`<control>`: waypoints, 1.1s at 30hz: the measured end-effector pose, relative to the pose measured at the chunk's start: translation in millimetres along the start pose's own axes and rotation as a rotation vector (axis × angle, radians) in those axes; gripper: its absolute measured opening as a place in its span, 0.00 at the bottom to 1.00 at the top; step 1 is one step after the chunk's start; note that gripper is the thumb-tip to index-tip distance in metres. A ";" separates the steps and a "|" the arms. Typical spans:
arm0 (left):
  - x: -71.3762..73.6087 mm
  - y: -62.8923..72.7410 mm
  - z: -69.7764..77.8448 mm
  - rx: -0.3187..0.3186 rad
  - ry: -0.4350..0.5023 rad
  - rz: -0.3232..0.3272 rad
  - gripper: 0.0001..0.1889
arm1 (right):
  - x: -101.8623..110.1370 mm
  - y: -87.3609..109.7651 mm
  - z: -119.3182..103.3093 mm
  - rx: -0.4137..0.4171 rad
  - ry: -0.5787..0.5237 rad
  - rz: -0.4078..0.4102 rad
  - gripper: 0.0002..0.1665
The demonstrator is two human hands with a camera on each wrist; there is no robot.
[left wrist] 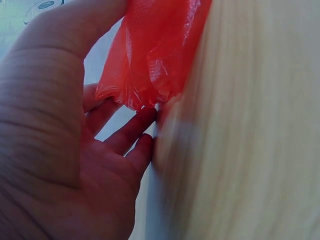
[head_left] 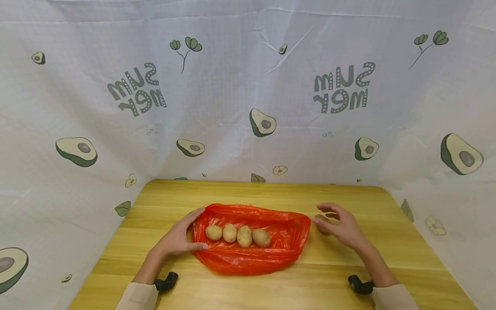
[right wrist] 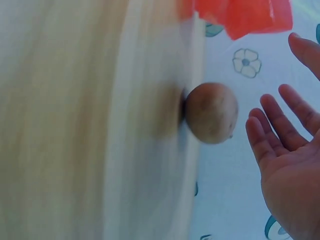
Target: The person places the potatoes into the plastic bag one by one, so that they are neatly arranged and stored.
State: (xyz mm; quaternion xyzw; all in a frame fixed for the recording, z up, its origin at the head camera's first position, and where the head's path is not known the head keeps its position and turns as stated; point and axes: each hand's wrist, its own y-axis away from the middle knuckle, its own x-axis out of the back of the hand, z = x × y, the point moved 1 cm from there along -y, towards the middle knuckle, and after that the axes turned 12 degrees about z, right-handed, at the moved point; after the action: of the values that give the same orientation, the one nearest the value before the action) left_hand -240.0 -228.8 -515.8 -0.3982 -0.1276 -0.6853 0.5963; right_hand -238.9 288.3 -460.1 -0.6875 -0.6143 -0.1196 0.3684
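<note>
A red plastic bag (head_left: 252, 260) lies on the table with its mouth spread wide. Four-in-a-row style, several potatoes (head_left: 244, 236) sit side by side inside it. My left hand (head_left: 179, 236) holds the bag's left end, fingers at the far rim and thumb at the near rim. In the left wrist view, fingers touch the gathered red plastic (left wrist: 150, 60). Just beyond the bag's right end, my right hand (head_left: 342, 226) hovers with fingers loosely bent. Beside it on the table is a single potato (right wrist: 212, 113), apart from the fingers in the right wrist view.
The wooden table (head_left: 162, 196) carries the bag and the loose potato. A white cloth (head_left: 232, 86) printed with avocados and flowers hangs behind and at both sides. Each wrist wears a black camera mount, such as the left one (head_left: 167, 282).
</note>
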 end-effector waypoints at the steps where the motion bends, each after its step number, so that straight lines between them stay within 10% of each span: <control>1: 0.1 0.2 0.0 -0.001 -0.002 0.000 0.58 | 0.7 0.7 1.2 -0.007 0.002 -0.004 0.31; 21: 0.2 -0.3 -1.1 -0.002 -0.002 0.002 0.59 | 1.9 4.1 35.3 -0.074 0.083 -0.094 0.45; 33: -1.3 -0.4 -2.8 -0.026 -0.011 0.011 0.58 | -0.6 5.9 40.9 -0.094 0.081 -0.111 0.37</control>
State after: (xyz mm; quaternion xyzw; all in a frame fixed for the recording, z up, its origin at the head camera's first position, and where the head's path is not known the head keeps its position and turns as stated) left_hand -241.5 -229.5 -518.3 -0.4103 -0.1194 -0.6815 0.5941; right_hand -245.3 314.7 -491.3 -0.6636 -0.6295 -0.1962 0.3532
